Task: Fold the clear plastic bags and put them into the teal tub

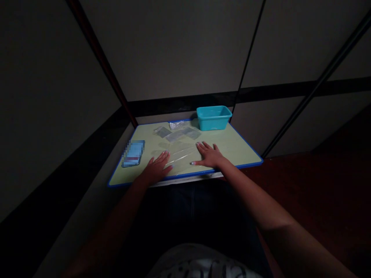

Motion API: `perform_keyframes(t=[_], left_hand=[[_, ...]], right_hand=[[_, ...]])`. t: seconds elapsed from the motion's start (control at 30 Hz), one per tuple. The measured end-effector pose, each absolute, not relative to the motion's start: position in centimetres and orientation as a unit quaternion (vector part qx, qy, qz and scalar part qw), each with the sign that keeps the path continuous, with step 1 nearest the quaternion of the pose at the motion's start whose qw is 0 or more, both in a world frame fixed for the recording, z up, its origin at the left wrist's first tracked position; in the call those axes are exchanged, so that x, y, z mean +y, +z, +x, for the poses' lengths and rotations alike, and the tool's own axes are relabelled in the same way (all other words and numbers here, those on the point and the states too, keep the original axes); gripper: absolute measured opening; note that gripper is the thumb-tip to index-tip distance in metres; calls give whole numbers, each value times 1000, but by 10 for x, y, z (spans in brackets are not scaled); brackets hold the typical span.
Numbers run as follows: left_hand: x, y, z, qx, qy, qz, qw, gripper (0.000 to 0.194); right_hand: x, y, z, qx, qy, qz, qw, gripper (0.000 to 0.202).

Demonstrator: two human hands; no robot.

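Dial taken with the person seated at 6 o'clock and the tabletop [242, 148], pale yellow with a blue rim, as its face. Left hand [158, 168] noted at 7 to 8 o'clock: palm down, fingers extended, gripping nothing that I can see. Right hand [210, 155] noted at about 4 o'clock: likewise palm down, fingers spread, nothing grasped. Between the two, near the centre of the dial, lies a sheet of clear plastic film [182, 153], creased in long bright lines – the fingertips of both hands rest at its sides; its exact edges cannot be told in this dim light.

Flat clear packets [183, 134] lie around 11 to 12 o'clock, with a crumpled clear wrapper [176, 125] just behind them. A turquoise tub [213, 119] stands upright at 1 o'clock. A phone [133, 153] lies at 9 o'clock, its screen lit but broken into blocks, with a reddish band and no legible text.

Writing: dark lettering on the person's pale shirt [188, 256] at 6 o'clock – cut off below, not readable in full
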State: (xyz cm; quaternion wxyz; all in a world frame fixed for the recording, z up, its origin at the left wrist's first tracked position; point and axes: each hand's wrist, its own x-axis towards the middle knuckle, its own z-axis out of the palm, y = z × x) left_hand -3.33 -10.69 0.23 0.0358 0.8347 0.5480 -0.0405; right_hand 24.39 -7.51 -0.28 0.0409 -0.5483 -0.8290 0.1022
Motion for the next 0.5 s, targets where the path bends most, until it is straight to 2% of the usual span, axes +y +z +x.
perform_keyframes(t=[0.2, 0.33, 0.5], left_hand=[[-108, 0, -37, 495, -1, 869, 5, 64], [-119, -1, -37, 420, 26, 907, -13, 65], [-130, -6, -37, 368, 44, 928, -22, 54]], right_hand=[[-69, -6, 255, -829, 88, -550, 57, 97], [-74, -4, 262, -831, 94, -534, 123, 79], [-80, -3, 268, -800, 128, -545, 217, 60]])
